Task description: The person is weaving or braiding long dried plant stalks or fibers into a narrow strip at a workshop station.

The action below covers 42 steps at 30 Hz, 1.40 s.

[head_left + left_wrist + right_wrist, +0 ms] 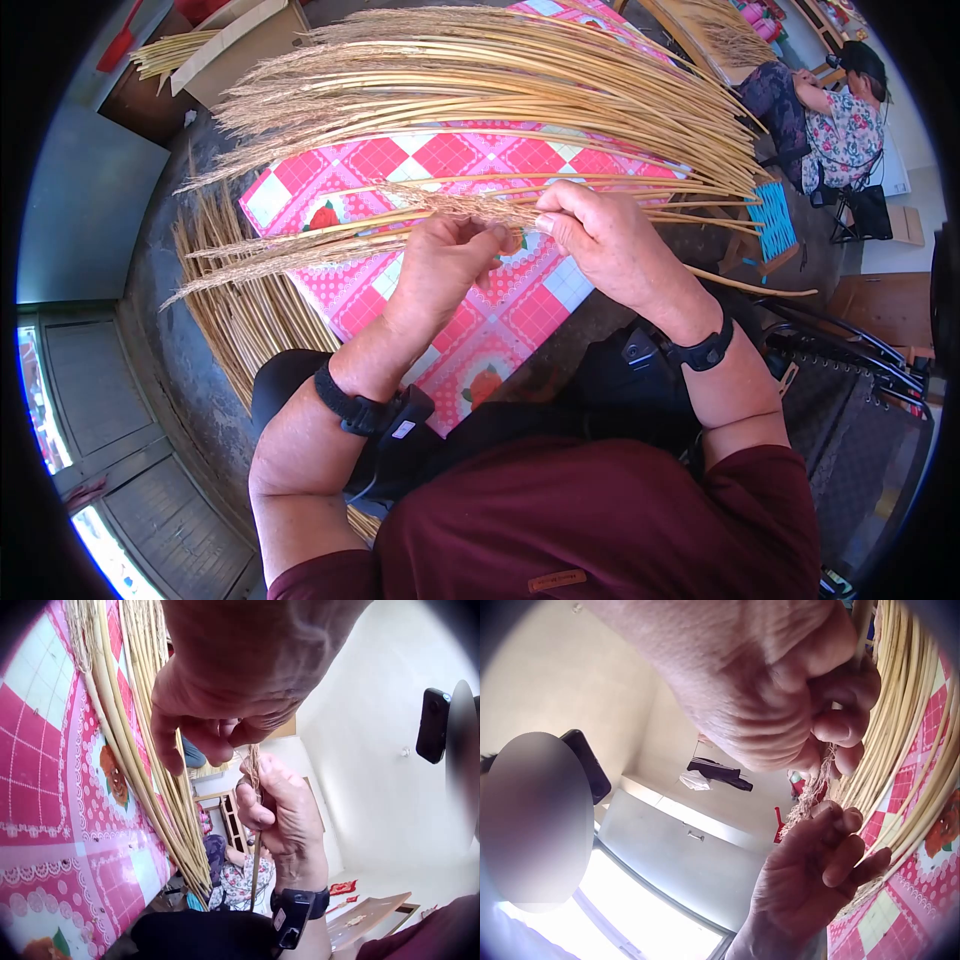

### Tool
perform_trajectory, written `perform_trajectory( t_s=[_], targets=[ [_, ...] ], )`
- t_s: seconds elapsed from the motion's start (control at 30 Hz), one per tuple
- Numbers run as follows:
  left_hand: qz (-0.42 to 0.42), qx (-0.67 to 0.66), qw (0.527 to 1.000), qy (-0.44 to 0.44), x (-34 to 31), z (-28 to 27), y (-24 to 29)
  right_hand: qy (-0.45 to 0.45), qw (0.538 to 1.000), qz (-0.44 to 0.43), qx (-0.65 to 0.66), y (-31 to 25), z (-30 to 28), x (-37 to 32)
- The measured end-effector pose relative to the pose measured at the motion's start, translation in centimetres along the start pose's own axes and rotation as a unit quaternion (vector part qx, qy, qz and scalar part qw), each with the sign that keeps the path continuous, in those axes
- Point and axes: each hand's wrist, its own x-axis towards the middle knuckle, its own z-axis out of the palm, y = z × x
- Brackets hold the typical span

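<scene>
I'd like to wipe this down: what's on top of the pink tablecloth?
Long feathery-tipped stalks lie across the pink tablecloth, thickest toward its far side. Anything beneath that thick layer is covered and cannot be seen.

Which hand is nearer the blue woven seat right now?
Right. The right hand, gripping a grass plume, is to the left of the blue woven seat, apart from it; the left hand is farther left, by the plume.
</scene>
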Motion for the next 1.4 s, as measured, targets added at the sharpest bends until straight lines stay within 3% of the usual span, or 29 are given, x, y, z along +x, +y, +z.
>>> perform_trajectory(
  t_s=[0.13, 0.43, 0.63, 0.83, 0.93, 1.03, 1.13, 1.2, 1.3, 1.4],
  targets=[
    [0.024, 0.086, 0.996, 0.029, 0.2, 0.1, 0.0, -0.02, 0.999, 0.013, -0.035, -0.4, -0.3, 0.0],
    [0.061, 0.225, 0.971, 0.061, 0.4, 0.3, 0.2, 0.003, 1.0, -0.011, 0.018, -0.4, 0.5, -0.1],
    [0.001, 0.05, 0.998, 0.041, 1.0, -0.3, 0.0, 0.001, 1.0, -0.007, 0.021, -0.5, 0.7, 0.0],
    [-0.005, 0.096, 0.994, 0.052, 0.8, -0.1, 0.9, -0.007, 0.999, 0.002, 0.033, -0.4, 0.8, 0.1],
    [0.03, 0.126, 0.991, 0.041, 1.0, -0.4, 0.9, -0.015, 0.999, 0.011, 0.029, -1.1, 0.5, 0.2],
    [0.022, 0.138, 0.984, 0.107, 1.7, -2.0, 0.9, 0.001, 0.999, -0.01, 0.044, -1.6, -0.9, 0.2],
    [-0.014, 0.095, 0.995, 0.023, 0.9, -2.4, 2.3, -0.011, 0.995, 0.065, 0.077, -2.3, -2.2, 0.0],
    [-0.024, 0.07, 0.997, -0.037, -0.2, -2.0, 3.0, 0.008, 0.996, 0.052, 0.071, -1.7, -2.2, 0.0],
    [0.012, -0.07, 0.997, -0.02, -0.9, -0.6, 2.9, 0.026, 0.998, 0.013, 0.055, -0.7, -1.9, -0.1],
    [0.026, -0.095, 0.994, -0.047, -0.6, -1.1, 2.6, 0.039, 0.998, 0.006, 0.054, -0.6, -1.7, 0.0]
  ],
)
